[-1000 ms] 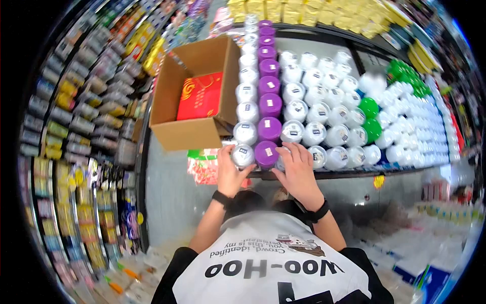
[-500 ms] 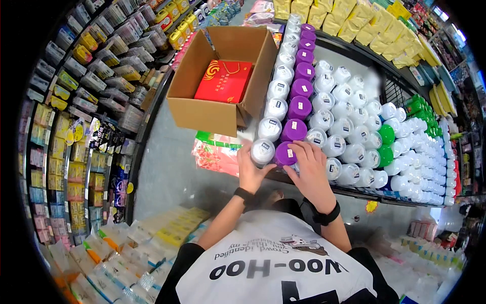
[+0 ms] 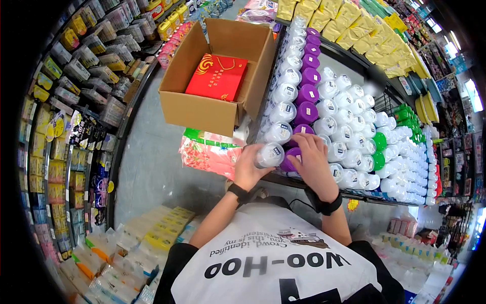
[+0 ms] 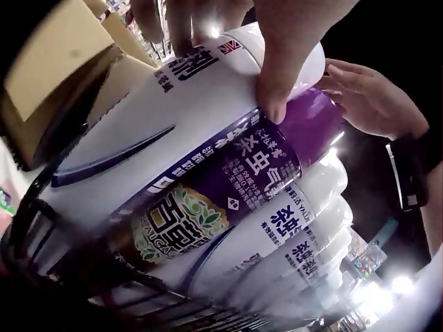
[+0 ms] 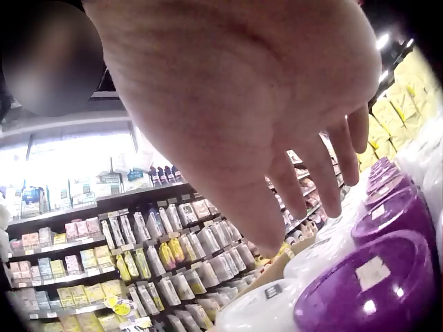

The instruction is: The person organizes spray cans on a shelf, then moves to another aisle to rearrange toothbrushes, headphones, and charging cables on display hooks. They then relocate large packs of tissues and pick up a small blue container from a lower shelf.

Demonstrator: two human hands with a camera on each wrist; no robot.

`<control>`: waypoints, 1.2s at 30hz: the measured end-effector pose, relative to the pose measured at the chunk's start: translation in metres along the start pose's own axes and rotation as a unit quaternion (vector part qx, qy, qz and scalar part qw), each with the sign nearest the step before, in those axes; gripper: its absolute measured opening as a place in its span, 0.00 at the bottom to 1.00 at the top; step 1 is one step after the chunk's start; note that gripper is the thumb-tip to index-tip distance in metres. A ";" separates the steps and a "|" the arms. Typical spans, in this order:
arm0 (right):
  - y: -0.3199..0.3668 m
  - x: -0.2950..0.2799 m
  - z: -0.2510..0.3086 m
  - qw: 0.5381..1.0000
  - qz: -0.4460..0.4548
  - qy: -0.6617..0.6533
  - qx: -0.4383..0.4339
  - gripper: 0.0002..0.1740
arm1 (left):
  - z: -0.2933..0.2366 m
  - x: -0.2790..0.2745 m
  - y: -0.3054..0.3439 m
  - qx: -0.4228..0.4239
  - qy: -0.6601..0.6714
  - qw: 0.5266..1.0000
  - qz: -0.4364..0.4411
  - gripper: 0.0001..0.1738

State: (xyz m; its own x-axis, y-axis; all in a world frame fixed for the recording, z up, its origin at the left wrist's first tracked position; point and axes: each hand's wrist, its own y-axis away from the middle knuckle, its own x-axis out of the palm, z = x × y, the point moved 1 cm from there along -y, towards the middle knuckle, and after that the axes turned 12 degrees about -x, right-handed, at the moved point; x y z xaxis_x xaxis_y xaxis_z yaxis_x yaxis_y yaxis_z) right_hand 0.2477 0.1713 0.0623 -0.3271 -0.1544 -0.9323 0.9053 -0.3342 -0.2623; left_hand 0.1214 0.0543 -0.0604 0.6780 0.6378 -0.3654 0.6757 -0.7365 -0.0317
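My left hand grips a white spray can at the front corner of the display. In the left wrist view, the thumb and fingers wrap its upper part, and the white can leans against a spray can with a purple cap. My right hand is over the front purple cap, its fingertips right at the cap. Seen from the right wrist, the fingers of the right hand reach out loosely, with a row of purple caps below.
Rows of white-capped cans and two green caps fill the display to the right. Left of it stands an open cardboard box holding a red gift box. Pink packs lie below the box. A stocked shelf lines the left.
The head view has turned, so the display sits differently in frame. The white can in my left hand now leans more. My right hand has stayed by the front purple cap.
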 end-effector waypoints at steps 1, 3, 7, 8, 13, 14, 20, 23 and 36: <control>-0.005 -0.003 -0.003 1.000 0.001 0.007 -0.007 0.28 | -0.001 -0.002 -0.001 0.003 -0.001 1.000 0.007 0.39; -0.016 -0.009 -0.010 1.000 0.005 0.020 -0.018 0.27 | 0.003 -0.004 -0.005 0.018 -0.019 0.999 0.018 0.40; -0.038 -0.003 -0.019 0.996 0.048 0.029 -0.073 0.29 | 0.005 -0.012 -0.015 0.026 -0.046 0.995 0.081 0.40; -0.042 -0.002 -0.019 0.993 0.071 0.036 -0.086 0.32 | 0.006 -0.012 -0.017 0.027 -0.050 0.994 0.093 0.41; -0.053 0.017 -0.028 0.985 0.112 0.047 -0.120 0.37 | 0.013 -0.016 -0.012 0.023 0.031 0.993 0.110 0.51; -0.055 0.016 -0.027 0.983 0.127 0.045 -0.122 0.38 | 0.024 -0.016 -0.008 0.030 0.005 0.996 0.087 0.56; -0.072 0.012 -0.017 0.965 0.203 0.074 -0.148 0.39 | 0.090 -0.032 0.023 -0.068 0.007 0.997 0.029 0.57; -0.078 0.012 -0.011 0.953 0.219 0.100 -0.185 0.34 | 0.097 -0.035 0.032 -0.074 0.015 0.997 0.013 0.53; -0.079 0.020 -0.012 0.958 0.218 0.080 -0.166 0.34 | 0.052 -0.002 0.012 0.077 0.078 0.992 0.067 0.43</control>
State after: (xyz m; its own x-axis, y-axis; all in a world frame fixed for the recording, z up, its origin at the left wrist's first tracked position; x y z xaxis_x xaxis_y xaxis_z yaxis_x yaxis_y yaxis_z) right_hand 0.1725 0.2054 0.0614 0.1244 -0.0581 -0.9905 0.9914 0.0478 0.1217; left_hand 0.1128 0.0328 -0.1083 0.8033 0.5504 -0.2277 0.5328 -0.8349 -0.1383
